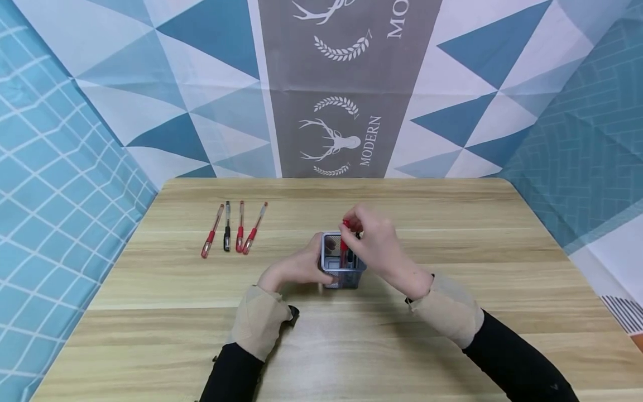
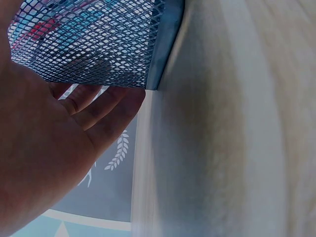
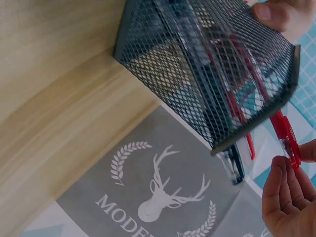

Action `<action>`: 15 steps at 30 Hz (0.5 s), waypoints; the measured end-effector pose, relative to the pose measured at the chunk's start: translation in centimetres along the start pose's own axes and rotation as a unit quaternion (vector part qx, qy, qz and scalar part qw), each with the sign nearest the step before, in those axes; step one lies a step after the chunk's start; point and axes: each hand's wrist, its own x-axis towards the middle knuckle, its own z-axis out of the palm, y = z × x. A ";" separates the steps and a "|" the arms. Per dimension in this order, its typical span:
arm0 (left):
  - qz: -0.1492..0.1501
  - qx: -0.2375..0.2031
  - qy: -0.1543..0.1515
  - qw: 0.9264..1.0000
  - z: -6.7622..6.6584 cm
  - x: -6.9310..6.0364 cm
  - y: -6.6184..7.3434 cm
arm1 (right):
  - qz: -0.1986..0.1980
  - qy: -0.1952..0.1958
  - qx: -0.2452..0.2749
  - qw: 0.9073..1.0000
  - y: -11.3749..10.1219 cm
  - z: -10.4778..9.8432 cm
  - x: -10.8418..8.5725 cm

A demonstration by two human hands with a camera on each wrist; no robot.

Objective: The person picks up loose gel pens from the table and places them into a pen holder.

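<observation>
On the wood-grained surface (image 1: pixel 502 262), a mesh holder (image 1: pixel 348 280) is gripped by the left hand (image 1: pixel 303 264), apparently for steadiness; partly inside it, a red pen (image 1: pixel 344 252) is pinched at its top between fingers of the right hand (image 1: pixel 375 239), seemingly for control.

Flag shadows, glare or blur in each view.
Head: pale sheen on the tabletop, soft shadow by the right forearm; left wrist: tabletop blurred, dark shadow beside the mesh holder; right wrist: dim, printed deer fairly sharp, tabletop grain soft.
</observation>
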 end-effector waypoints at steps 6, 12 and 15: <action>0.003 -0.001 -0.003 1.000 0.0 0.0 0.0 | 0.007 -0.025 -0.009 1.000 0.2 0.8 -0.5; 0.007 -0.001 -0.001 1.000 0.0 0.0 -0.1 | 0.010 -0.024 -0.012 1.000 0.3 1.3 -0.7; 0.006 -0.003 -0.001 1.000 0.0 0.1 -0.1 | 0.014 -0.024 -0.022 0.999 0.3 1.3 -0.7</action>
